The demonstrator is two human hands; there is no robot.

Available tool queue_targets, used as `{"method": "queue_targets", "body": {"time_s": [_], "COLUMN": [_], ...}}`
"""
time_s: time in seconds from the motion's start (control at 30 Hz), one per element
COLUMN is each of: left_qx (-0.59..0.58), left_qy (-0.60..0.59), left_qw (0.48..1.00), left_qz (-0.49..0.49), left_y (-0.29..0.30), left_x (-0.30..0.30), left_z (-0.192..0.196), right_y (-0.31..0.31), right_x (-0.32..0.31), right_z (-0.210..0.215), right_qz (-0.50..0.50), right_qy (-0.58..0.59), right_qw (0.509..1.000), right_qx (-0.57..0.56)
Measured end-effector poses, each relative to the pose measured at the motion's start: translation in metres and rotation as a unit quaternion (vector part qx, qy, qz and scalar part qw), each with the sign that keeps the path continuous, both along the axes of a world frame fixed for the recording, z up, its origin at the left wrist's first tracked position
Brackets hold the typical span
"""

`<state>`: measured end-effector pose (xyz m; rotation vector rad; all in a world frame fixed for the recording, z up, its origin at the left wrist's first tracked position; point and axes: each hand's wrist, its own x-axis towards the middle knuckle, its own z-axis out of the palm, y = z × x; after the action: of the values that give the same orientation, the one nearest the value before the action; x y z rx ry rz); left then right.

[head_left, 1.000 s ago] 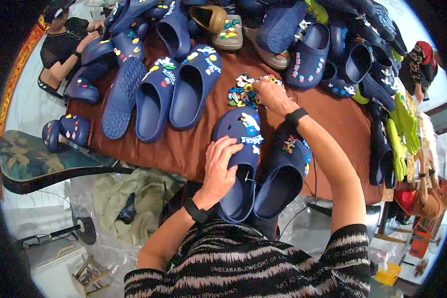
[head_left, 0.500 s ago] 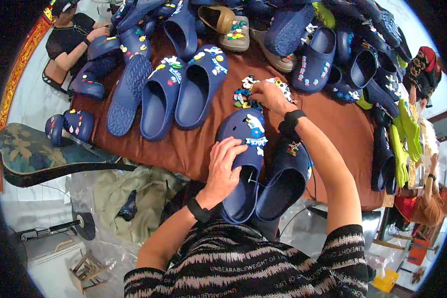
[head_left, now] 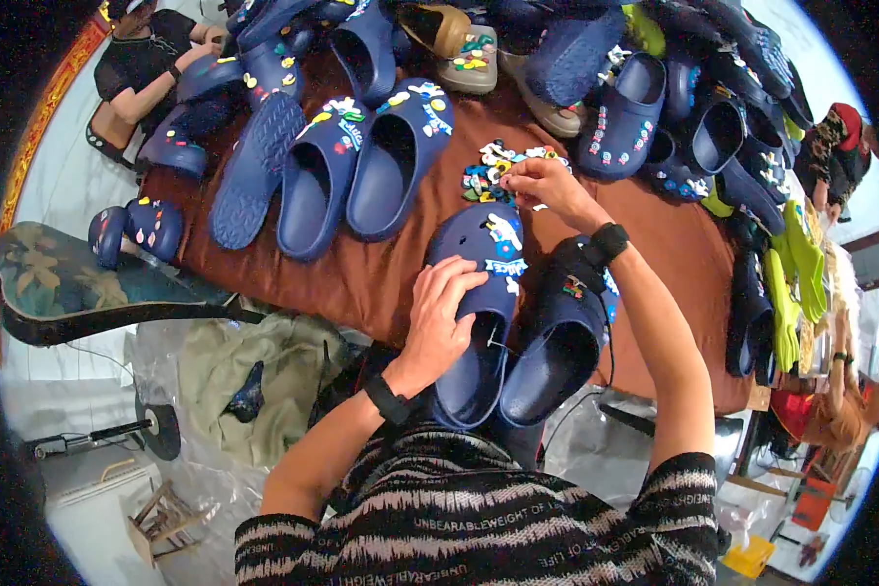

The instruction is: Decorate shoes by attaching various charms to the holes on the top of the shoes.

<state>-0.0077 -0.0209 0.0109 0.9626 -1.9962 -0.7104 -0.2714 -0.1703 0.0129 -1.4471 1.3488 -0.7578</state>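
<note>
My left hand (head_left: 438,322) grips the side of a navy clog (head_left: 451,234), with its fingers over the upper. White and blue shoe charms (head_left: 504,256) are fixed along the right part of that clog's toe, and an open hole shows at its left. Just beyond the toe lies a pile of small colourful charms (head_left: 481,182). My right hand (head_left: 549,188) is over the pile's right side, thumb and fingertips pinched together; whatever is between them is too small to make out. A second navy clog (head_left: 557,376) sits to the right, below my right wrist, carrying a few charms.
A brown cloth (head_left: 674,264) covers the table. Decorated navy clogs (head_left: 313,186) crowd its left and far side, with tan clogs (head_left: 469,61) and lime-green clogs (head_left: 783,308) among them. A patterned chair (head_left: 88,283) stands left. Other people (head_left: 142,83) sit around the table.
My right hand has lifted and drawn back slightly to the right from the charm pile, its fingertips now pinched and more of the pile showing. My left hand stays on the clog.
</note>
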Motion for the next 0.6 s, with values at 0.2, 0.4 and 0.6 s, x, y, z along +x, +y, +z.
{"method": "queue_targets", "body": {"time_s": [0.2, 0.4, 0.6], "left_qx": [-0.004, -0.004, -0.004], "left_qy": [-0.002, -0.004, -0.003], "left_qw": [1.000, 1.000, 1.000], "left_qz": [0.007, 0.008, 0.006], "left_y": [0.001, 0.000, 0.000], "left_x": [0.001, 0.001, 0.000], "left_z": [-0.001, -0.004, -0.003], "right_y": [0.016, 0.026, 0.028], "right_x": [0.030, 0.059, 0.056], "right_z": [0.043, 0.047, 0.044], "right_qz": [0.079, 0.192, 0.167], "right_qy": [0.020, 0.111, 0.265], "right_qw": [0.997, 0.970, 0.940], "right_qx": [0.013, -0.103, -0.139]}}
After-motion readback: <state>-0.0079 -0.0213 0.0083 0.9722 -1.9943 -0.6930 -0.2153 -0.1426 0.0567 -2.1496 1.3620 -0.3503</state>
